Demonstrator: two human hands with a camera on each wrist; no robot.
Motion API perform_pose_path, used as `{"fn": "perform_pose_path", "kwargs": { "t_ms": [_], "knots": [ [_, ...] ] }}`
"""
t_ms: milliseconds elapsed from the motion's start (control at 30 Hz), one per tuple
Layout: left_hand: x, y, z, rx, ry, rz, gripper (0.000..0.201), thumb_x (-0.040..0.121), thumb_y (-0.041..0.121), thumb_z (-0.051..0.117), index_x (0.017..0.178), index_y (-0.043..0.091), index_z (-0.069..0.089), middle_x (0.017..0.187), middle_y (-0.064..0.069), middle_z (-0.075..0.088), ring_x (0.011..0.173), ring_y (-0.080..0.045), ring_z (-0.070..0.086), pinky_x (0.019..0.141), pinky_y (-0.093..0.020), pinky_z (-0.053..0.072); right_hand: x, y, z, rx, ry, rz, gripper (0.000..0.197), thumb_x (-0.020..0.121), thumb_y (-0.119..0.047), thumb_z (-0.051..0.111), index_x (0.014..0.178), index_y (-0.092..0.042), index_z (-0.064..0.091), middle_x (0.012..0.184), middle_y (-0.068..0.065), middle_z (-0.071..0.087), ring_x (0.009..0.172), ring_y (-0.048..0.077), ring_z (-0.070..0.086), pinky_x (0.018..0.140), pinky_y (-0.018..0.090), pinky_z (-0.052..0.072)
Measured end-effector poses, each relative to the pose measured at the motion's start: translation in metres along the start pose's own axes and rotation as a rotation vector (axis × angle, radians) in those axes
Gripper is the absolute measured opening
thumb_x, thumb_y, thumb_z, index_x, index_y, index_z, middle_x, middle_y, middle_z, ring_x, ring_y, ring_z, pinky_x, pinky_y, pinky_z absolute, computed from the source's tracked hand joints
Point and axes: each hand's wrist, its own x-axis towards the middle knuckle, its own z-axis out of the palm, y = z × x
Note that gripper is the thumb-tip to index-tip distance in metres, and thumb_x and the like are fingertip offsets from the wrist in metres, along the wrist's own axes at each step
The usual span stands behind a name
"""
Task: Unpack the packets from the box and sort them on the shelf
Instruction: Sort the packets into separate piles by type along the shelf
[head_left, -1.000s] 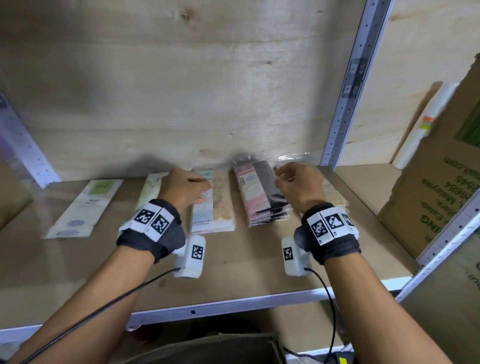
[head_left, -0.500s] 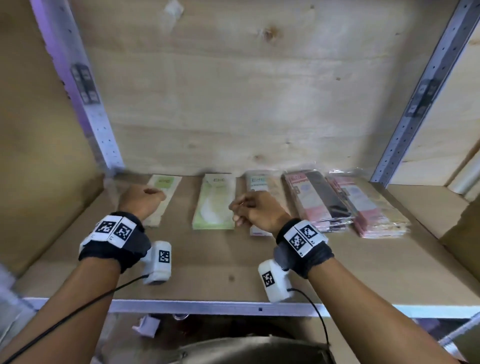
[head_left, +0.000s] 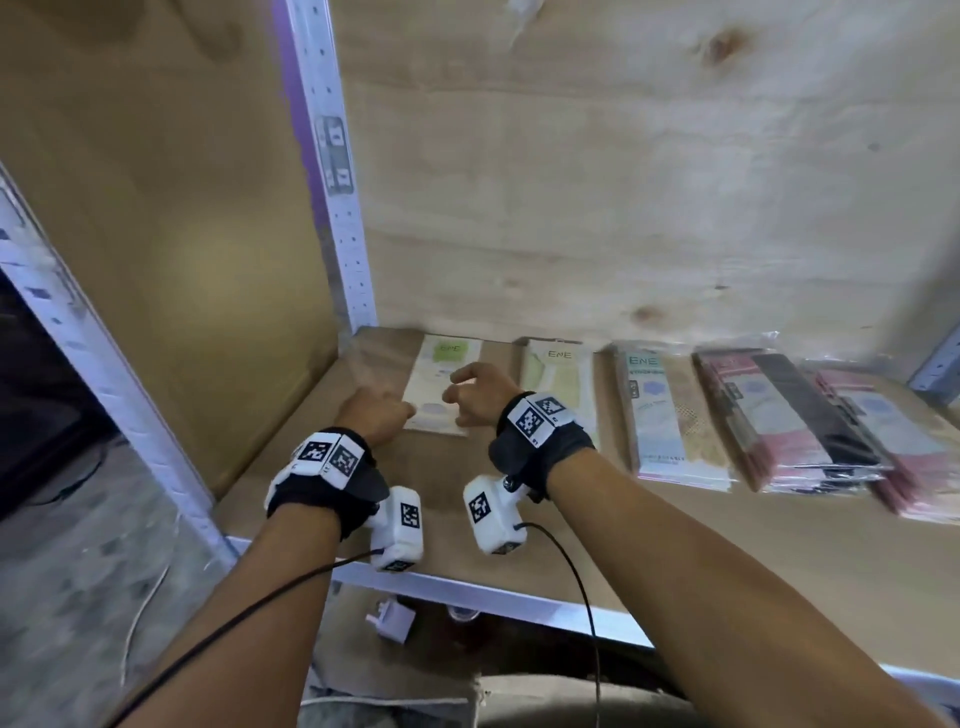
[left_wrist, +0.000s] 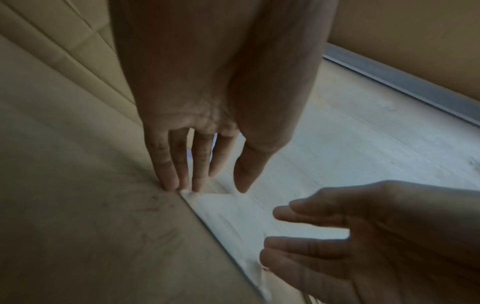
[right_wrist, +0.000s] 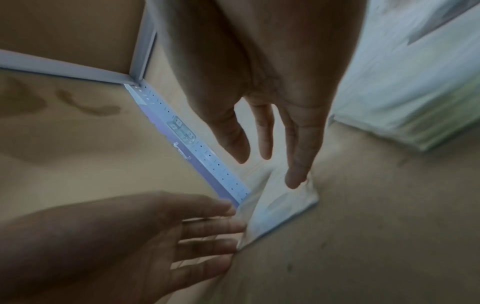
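Flat packets lie in a row on the wooden shelf (head_left: 467, 519). The leftmost, a white-and-green packet (head_left: 444, 364), has both hands at its near end. My left hand (head_left: 376, 415) touches its left near corner with straight fingers (left_wrist: 171, 179). My right hand (head_left: 475, 395) touches the right near corner with a straight finger (right_wrist: 298, 174); in the left wrist view the right hand (left_wrist: 337, 236) hangs flat over the packet (left_wrist: 233, 216). Neither hand curls round it. To the right lie a pale yellow packet (head_left: 558, 374), a blue-and-beige packet (head_left: 665, 415) and pink-and-black stacks (head_left: 795, 421).
A perforated metal upright (head_left: 332, 182) and a brown side panel (head_left: 156, 234) close the shelf on the left. Plywood forms the back wall (head_left: 623, 182). The shelf's metal front rail (head_left: 493, 597) runs under my wrists. A white plug (head_left: 392, 621) lies below.
My right hand has moved left along the row, from the third packet to the leftmost one. The left hand stays at that packet. The view has swung left.
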Motion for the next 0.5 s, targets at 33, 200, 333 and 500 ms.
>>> {"fn": "perform_pose_path", "kwargs": {
  "t_ms": [33, 200, 333, 500],
  "knots": [
    [0.001, -0.003, -0.001, -0.003, 0.001, 0.001, 0.038, 0.09, 0.019, 0.064, 0.104, -0.015, 0.055, 0.115, -0.032, 0.062, 0.11, -0.045, 0.059, 0.094, -0.05, 0.048, 0.003, 0.0, 0.006, -0.077, 0.027, -0.008, 0.04, 0.091, -0.009, 0.059, 0.13, -0.002, 0.053, 0.118, 0.016, 0.06, 0.089, 0.029, 0.066, 0.088, 0.042, 0.058],
    [0.004, -0.013, 0.0, -0.134, -0.035, -0.058, 0.007, 0.089, 0.015, 0.066, 0.085, 0.008, 0.065, 0.086, -0.02, 0.063, 0.085, -0.032, 0.062, 0.088, -0.044, 0.054, 0.01, 0.003, 0.008, -0.213, 0.149, 0.001, 0.047, 0.086, -0.012, 0.058, 0.131, -0.004, 0.05, 0.099, 0.01, 0.063, 0.09, 0.03, 0.07, 0.081, 0.041, 0.058],
    [0.004, -0.02, -0.004, -0.261, -0.096, -0.124, 0.009, 0.088, 0.009, 0.065, 0.08, 0.008, 0.062, 0.063, -0.009, 0.053, 0.059, -0.025, 0.051, 0.064, -0.033, 0.043, 0.007, 0.007, 0.004, -0.357, 0.245, -0.016, 0.042, 0.083, -0.018, 0.058, 0.124, -0.01, 0.051, 0.086, 0.004, 0.056, 0.076, 0.023, 0.062, 0.065, 0.027, 0.05],
    [-0.007, -0.016, -0.007, -0.342, -0.072, -0.167, 0.008, 0.092, 0.003, 0.059, 0.085, 0.004, 0.063, 0.062, -0.01, 0.056, 0.052, -0.02, 0.051, 0.047, -0.027, 0.045, 0.005, 0.008, 0.004, -0.188, 0.183, 0.061, 0.056, 0.078, -0.011, 0.071, 0.129, -0.006, 0.046, 0.083, 0.008, 0.056, 0.092, 0.032, 0.068, 0.086, 0.048, 0.058]
  ]
}}
